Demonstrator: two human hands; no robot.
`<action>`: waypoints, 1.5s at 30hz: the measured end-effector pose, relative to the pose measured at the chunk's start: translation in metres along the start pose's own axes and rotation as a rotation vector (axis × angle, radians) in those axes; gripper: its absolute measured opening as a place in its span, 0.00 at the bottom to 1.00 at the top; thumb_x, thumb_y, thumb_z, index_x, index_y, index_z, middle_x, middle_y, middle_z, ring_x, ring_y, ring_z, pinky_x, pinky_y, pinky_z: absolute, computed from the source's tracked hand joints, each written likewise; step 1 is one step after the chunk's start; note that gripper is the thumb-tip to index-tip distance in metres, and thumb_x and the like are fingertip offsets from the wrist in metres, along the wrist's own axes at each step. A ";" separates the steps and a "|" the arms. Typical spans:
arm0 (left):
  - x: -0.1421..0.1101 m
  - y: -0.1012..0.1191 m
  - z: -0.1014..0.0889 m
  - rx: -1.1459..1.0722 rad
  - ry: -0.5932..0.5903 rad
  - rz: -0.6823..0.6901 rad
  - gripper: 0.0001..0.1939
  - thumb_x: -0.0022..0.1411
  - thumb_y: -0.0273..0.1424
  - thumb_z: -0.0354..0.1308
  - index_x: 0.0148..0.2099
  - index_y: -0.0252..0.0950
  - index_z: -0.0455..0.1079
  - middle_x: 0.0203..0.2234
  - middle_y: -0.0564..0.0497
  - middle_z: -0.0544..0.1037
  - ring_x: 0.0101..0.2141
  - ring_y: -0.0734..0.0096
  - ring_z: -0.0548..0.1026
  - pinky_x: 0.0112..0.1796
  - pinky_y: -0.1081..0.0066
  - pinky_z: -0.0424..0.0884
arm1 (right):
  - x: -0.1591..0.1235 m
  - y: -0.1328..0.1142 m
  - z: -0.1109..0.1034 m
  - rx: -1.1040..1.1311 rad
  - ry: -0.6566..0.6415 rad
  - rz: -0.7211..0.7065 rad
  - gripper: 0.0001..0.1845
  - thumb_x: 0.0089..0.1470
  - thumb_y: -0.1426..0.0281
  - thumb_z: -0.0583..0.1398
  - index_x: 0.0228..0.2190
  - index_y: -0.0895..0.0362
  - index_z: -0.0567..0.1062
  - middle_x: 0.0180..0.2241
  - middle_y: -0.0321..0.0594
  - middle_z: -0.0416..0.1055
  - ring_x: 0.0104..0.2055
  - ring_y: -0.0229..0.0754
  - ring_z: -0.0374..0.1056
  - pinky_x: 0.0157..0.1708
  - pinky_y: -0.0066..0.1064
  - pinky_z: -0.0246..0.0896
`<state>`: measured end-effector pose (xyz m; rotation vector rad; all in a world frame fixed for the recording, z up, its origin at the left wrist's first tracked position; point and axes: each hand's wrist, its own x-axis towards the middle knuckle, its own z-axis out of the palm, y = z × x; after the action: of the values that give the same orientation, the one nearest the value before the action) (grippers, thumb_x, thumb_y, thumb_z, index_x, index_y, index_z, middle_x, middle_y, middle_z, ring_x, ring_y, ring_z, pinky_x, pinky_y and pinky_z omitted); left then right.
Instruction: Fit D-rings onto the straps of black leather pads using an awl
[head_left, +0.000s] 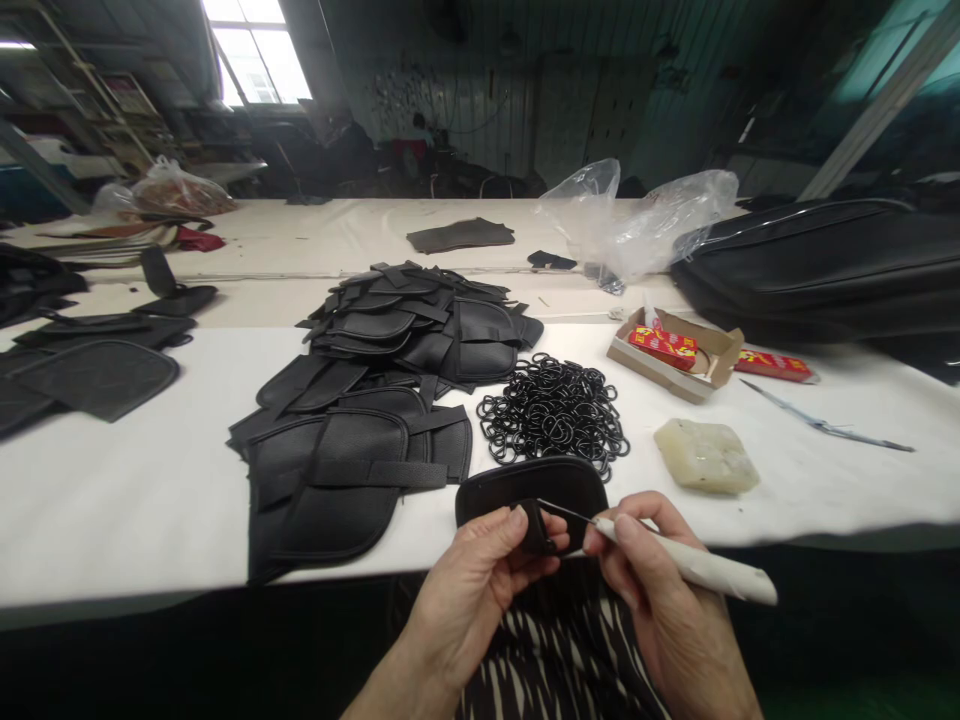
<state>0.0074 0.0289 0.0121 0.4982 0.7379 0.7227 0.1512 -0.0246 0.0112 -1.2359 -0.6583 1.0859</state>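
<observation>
Two hands meet at a table's [187, 510] edge; the left hand [487, 560] could be pricked should the tool [705, 570] skid off the strap [535, 530], its tip being so near those fingers; the strap sits clamped between left thumb and fingers, in front of the panel [484, 495]; whether tip touches strap cannot be told; the right hand's [656, 600] fingers are wrapped about the handle.

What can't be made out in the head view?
Head view:
Black piece: partly hidden by the left hand.
White-handled tool: grip covered by the right hand.
Black rings: overlap hides their number.
Large black item: cut off by right edge.
Red box: lettering partly too small.
</observation>
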 end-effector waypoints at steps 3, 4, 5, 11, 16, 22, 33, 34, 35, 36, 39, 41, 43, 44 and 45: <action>0.001 -0.001 0.000 0.000 0.006 0.005 0.12 0.57 0.33 0.60 0.35 0.28 0.77 0.34 0.41 0.79 0.38 0.62 0.75 0.42 0.66 0.69 | -0.001 0.001 0.002 -0.017 0.003 0.013 0.14 0.52 0.58 0.61 0.26 0.54 0.66 0.25 0.34 0.69 0.20 0.32 0.51 0.20 0.24 0.51; 0.001 -0.001 0.001 0.005 0.007 0.005 0.12 0.57 0.33 0.60 0.35 0.28 0.77 0.34 0.41 0.79 0.38 0.62 0.75 0.42 0.66 0.69 | -0.001 0.001 0.002 -0.020 0.002 0.014 0.14 0.52 0.58 0.61 0.26 0.54 0.66 0.25 0.34 0.69 0.20 0.33 0.51 0.20 0.24 0.51; 0.001 -0.001 0.001 0.012 0.007 0.007 0.12 0.57 0.34 0.60 0.35 0.28 0.77 0.33 0.41 0.79 0.38 0.62 0.75 0.41 0.66 0.69 | -0.001 0.002 0.002 -0.023 0.000 0.017 0.14 0.52 0.58 0.61 0.26 0.54 0.67 0.25 0.34 0.69 0.20 0.33 0.52 0.21 0.24 0.51; 0.001 -0.001 0.003 0.021 -0.014 0.039 0.13 0.58 0.34 0.59 0.34 0.28 0.77 0.32 0.41 0.79 0.36 0.63 0.75 0.43 0.63 0.69 | -0.002 0.007 0.003 -0.038 -0.058 0.033 0.13 0.53 0.58 0.60 0.27 0.55 0.69 0.26 0.36 0.71 0.22 0.34 0.56 0.23 0.25 0.55; 0.002 -0.003 0.003 0.004 0.020 0.047 0.12 0.58 0.34 0.59 0.34 0.28 0.77 0.31 0.42 0.79 0.35 0.63 0.75 0.42 0.63 0.70 | -0.003 0.002 0.002 -0.174 -0.098 -0.098 0.11 0.53 0.60 0.60 0.25 0.55 0.71 0.25 0.37 0.72 0.27 0.38 0.64 0.28 0.26 0.60; 0.001 -0.005 0.006 0.005 0.073 0.077 0.11 0.57 0.32 0.58 0.30 0.28 0.77 0.26 0.44 0.78 0.31 0.67 0.74 0.37 0.68 0.71 | -0.004 -0.007 -0.002 -0.306 -0.179 -0.242 0.07 0.51 0.65 0.61 0.25 0.55 0.70 0.27 0.38 0.71 0.26 0.39 0.64 0.25 0.27 0.60; 0.003 -0.006 0.006 -0.051 0.140 0.110 0.10 0.54 0.31 0.61 0.27 0.28 0.75 0.25 0.45 0.78 0.28 0.68 0.74 0.34 0.67 0.72 | -0.019 -0.031 -0.010 -0.305 0.017 -0.375 0.06 0.47 0.66 0.64 0.23 0.53 0.72 0.25 0.40 0.71 0.29 0.44 0.68 0.21 0.28 0.59; 0.003 -0.006 0.006 -0.044 0.143 0.110 0.10 0.54 0.31 0.61 0.27 0.28 0.75 0.25 0.45 0.78 0.28 0.68 0.74 0.34 0.67 0.72 | -0.019 -0.031 -0.012 -0.305 0.042 -0.385 0.05 0.47 0.66 0.64 0.23 0.52 0.73 0.25 0.40 0.72 0.30 0.44 0.68 0.23 0.28 0.60; 0.003 -0.006 0.006 -0.038 0.147 0.111 0.10 0.54 0.32 0.61 0.27 0.28 0.75 0.25 0.45 0.78 0.28 0.68 0.74 0.34 0.67 0.72 | -0.018 -0.029 -0.012 -0.310 0.050 -0.398 0.05 0.47 0.67 0.63 0.24 0.52 0.73 0.25 0.39 0.72 0.30 0.44 0.68 0.24 0.28 0.62; 0.003 -0.007 0.006 -0.037 0.150 0.113 0.10 0.54 0.32 0.61 0.27 0.28 0.75 0.25 0.45 0.77 0.28 0.68 0.74 0.34 0.67 0.72 | -0.017 -0.027 -0.013 -0.318 0.049 -0.413 0.04 0.48 0.68 0.63 0.24 0.52 0.73 0.25 0.39 0.72 0.30 0.43 0.69 0.26 0.28 0.63; 0.002 -0.007 0.006 -0.034 0.146 0.119 0.10 0.54 0.31 0.60 0.27 0.28 0.75 0.25 0.46 0.77 0.27 0.69 0.74 0.33 0.68 0.72 | -0.016 -0.021 -0.012 -0.342 0.020 -0.457 0.02 0.49 0.70 0.62 0.26 0.51 0.74 0.26 0.37 0.73 0.29 0.41 0.69 0.27 0.26 0.65; 0.002 -0.007 0.007 -0.032 0.143 0.124 0.10 0.54 0.31 0.60 0.26 0.28 0.74 0.24 0.46 0.77 0.26 0.69 0.73 0.32 0.68 0.71 | -0.016 -0.018 -0.011 -0.361 0.008 -0.465 0.02 0.48 0.71 0.62 0.27 0.51 0.74 0.26 0.36 0.74 0.28 0.40 0.69 0.26 0.25 0.65; 0.001 -0.008 0.007 -0.030 0.144 0.131 0.10 0.55 0.31 0.59 0.26 0.28 0.74 0.24 0.47 0.77 0.26 0.70 0.73 0.32 0.69 0.71 | -0.017 -0.014 -0.009 -0.384 0.004 -0.454 0.02 0.48 0.70 0.63 0.26 0.51 0.74 0.26 0.37 0.74 0.28 0.40 0.69 0.25 0.25 0.64; 0.001 -0.008 0.008 -0.030 0.144 0.134 0.10 0.55 0.31 0.59 0.26 0.28 0.74 0.24 0.47 0.77 0.26 0.70 0.73 0.32 0.69 0.71 | -0.017 -0.013 -0.009 -0.395 0.006 -0.439 0.02 0.48 0.69 0.63 0.25 0.52 0.74 0.26 0.37 0.74 0.28 0.41 0.69 0.25 0.25 0.64; 0.001 -0.008 0.008 -0.031 0.144 0.135 0.10 0.55 0.30 0.59 0.26 0.28 0.74 0.24 0.47 0.77 0.26 0.70 0.73 0.32 0.69 0.71 | -0.018 -0.011 -0.010 -0.398 0.017 -0.418 0.02 0.48 0.69 0.63 0.25 0.52 0.74 0.26 0.38 0.73 0.28 0.41 0.69 0.24 0.26 0.64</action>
<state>0.0170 0.0230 0.0119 0.4743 0.8314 0.9022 0.1563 -0.0443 0.0224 -1.3597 -1.1015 0.6109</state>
